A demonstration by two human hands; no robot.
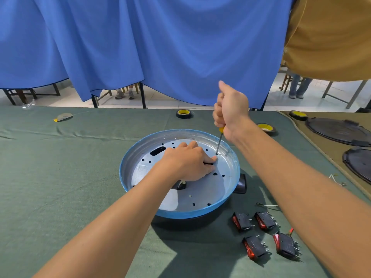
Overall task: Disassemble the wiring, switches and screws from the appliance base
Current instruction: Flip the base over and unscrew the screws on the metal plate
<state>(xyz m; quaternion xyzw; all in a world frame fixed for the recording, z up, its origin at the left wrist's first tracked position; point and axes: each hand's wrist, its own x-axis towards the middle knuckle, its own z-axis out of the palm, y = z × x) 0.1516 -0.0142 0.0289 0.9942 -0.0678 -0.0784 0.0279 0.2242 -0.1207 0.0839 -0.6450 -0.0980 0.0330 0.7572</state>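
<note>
The round appliance base (140, 199), blue-rimmed with a perforated silver metal floor, sits mid-table. My right hand (230, 111) grips the yellow handle of a screwdriver (219, 140) held nearly upright, its tip on a screw (216, 153) at the floor's far right. My left hand (188, 161) lies palm down on the metal floor, fingers spread toward that screw, thumb tip beside it. Several black rocker switches with red faces (265, 233) lie loose on the cloth to the base's right. A thin white wire (268, 205) lies just beyond them.
Green cloth (60, 177) covers the table. Black tape rolls with yellow cores lie at the far edge (183, 113) and right of the base (266, 128). Dark round lids (339, 131) rest on a brown cloth at far right. Blue curtain (140, 47) hangs behind.
</note>
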